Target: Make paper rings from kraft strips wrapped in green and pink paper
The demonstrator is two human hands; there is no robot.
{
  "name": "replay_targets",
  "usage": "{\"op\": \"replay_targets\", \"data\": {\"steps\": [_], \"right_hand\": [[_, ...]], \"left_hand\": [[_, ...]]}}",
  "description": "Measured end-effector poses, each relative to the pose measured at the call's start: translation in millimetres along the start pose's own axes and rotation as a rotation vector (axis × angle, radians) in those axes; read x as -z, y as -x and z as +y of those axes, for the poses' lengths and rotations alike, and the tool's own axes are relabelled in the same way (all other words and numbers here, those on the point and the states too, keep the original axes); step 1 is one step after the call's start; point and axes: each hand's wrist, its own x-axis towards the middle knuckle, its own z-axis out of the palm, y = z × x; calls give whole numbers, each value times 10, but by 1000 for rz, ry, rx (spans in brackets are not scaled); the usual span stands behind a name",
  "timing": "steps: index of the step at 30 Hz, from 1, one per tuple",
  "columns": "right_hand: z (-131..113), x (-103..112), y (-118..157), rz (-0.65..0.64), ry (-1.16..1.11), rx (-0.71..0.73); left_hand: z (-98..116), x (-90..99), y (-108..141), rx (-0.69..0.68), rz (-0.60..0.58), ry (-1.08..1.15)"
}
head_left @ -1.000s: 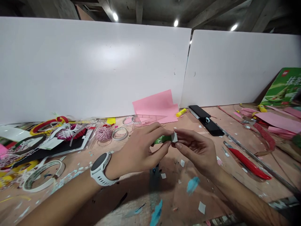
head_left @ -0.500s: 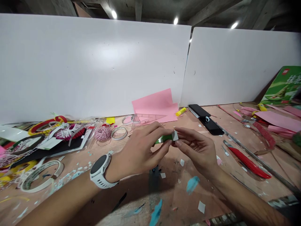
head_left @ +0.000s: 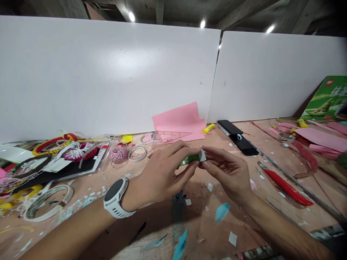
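Between the fingers and thumb of my left hand (head_left: 168, 169) is a small glossy green piece (head_left: 187, 159), mostly covered by the fingers. A small white square (head_left: 202, 156) sits at its right end. My right hand (head_left: 229, 171) has its thumb and fingertips pinched at the white square's right edge, its other fingers curled. Both hands are held above the table, fingertips almost meeting. Whether the white square is stuck to the green piece I cannot tell.
A red utility knife (head_left: 287, 187) and a long metal ruler (head_left: 298, 184) lie right. Phones (head_left: 244, 145), a yellow glue stick (head_left: 208, 128) and pink paper (head_left: 180, 121) lie behind my hands. At left are twine (head_left: 118, 153), tape rolls (head_left: 48, 203) and craft pieces. White boards (head_left: 108, 79) stand behind.
Almost nothing moves. The green piece is tilted slightly differently, its glare gone and pale marks now visible on it. Both hands keep their pinch.
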Motion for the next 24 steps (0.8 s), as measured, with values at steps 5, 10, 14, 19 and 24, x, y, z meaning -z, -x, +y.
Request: {"op": "replay_targets", "data": {"steps": [5, 10, 14, 19, 24], "right_hand": [[10, -11, -3, 4, -22, 0], [6, -11, -7, 18, -20, -13], [23, -3, -7, -3, -39, -33], [59, 8, -8, -11, -63, -42], [67, 17, -10, -9, -72, -44]], "left_hand": [[-2, -2, 9, 13, -9, 8], [-6, -7, 14, 17, -7, 22], [-8, -16, 13, 29, -9, 40], [-3, -35, 16, 44, 1, 55], [3, -49, 19, 55, 5, 61]]}}
